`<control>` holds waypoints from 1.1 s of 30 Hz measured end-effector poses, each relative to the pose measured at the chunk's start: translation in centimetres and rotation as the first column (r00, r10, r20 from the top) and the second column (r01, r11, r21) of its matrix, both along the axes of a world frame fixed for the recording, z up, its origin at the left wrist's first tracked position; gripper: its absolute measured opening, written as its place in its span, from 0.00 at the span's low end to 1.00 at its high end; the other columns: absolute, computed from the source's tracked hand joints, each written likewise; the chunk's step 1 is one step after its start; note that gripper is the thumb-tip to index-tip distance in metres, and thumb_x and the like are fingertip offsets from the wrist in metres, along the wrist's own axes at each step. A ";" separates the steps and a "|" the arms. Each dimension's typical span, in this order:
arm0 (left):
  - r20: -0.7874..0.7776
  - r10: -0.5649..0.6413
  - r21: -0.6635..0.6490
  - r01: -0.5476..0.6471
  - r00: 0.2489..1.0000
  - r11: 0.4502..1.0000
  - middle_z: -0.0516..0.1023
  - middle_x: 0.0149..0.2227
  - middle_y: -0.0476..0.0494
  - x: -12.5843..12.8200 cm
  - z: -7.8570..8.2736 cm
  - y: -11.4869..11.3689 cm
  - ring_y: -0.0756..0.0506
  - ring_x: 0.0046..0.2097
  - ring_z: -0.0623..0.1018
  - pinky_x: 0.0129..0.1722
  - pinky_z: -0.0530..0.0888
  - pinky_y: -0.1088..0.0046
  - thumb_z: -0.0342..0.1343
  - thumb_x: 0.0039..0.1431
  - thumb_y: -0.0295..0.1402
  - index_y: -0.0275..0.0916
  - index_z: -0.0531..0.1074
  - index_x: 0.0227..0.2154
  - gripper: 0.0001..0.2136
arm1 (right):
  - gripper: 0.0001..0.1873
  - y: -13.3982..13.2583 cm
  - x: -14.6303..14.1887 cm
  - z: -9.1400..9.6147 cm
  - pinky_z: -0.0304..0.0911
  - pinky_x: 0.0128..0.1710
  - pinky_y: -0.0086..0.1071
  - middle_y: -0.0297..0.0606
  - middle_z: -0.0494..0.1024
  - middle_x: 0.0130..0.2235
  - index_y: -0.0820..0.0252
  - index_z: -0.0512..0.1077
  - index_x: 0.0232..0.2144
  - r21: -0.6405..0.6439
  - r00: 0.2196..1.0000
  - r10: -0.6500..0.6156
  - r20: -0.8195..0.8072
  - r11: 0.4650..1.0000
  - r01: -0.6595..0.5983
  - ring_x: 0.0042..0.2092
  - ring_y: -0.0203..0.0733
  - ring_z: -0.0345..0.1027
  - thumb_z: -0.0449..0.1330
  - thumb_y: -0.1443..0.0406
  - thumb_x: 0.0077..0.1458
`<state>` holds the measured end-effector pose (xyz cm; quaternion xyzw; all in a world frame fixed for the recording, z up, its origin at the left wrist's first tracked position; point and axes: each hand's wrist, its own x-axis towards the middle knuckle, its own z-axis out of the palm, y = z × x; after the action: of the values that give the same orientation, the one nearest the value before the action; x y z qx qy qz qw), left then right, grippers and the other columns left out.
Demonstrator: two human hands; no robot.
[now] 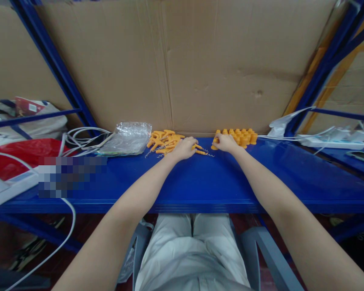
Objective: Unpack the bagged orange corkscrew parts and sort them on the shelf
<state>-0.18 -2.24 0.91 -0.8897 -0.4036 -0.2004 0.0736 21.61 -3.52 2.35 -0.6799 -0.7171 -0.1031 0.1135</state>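
My left hand point(185, 147) rests on the blue shelf point(200, 182), fingers curled over an orange screw-tipped plastic piece point(200, 151) at the edge of a loose pile of orange plastic pieces point(165, 140). My right hand point(226, 142) sits just to the right, fingers closed on a small orange piece at the left end of a neat cluster of upright orange caps point(241, 136). Thin metal spirals stick out from some loose pieces in front of the pile.
A crumpled clear plastic bag point(129, 138) and white cables point(81, 139) lie left of the pile. A red bag point(21, 155) lies far left, and a white power strip point(330, 141) far right. A cardboard sheet point(185, 60) backs the shelf. A grey chair is below.
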 end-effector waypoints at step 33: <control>-0.055 0.285 0.116 -0.278 0.957 0.954 0.81 0.48 0.33 -1.1 0.8 -0.3 0.33 0.53 0.77 0.53 0.66 0.55 0.52 0.60 0.33 0.38 0.77 0.48 0.16 | 0.24 -0.1 -0.4 0.2 0.64 0.52 0.44 0.50 0.78 0.55 0.60 0.69 0.54 -0.077 0.990 0.130 0.046 0.989 -0.126 0.55 0.55 0.73 0.51 0.76 0.57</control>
<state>-1.28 -2.53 1.70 -0.8244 -0.5121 -0.1775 0.1632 21.24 -3.62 2.53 -0.6333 -0.7652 -0.0863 0.0766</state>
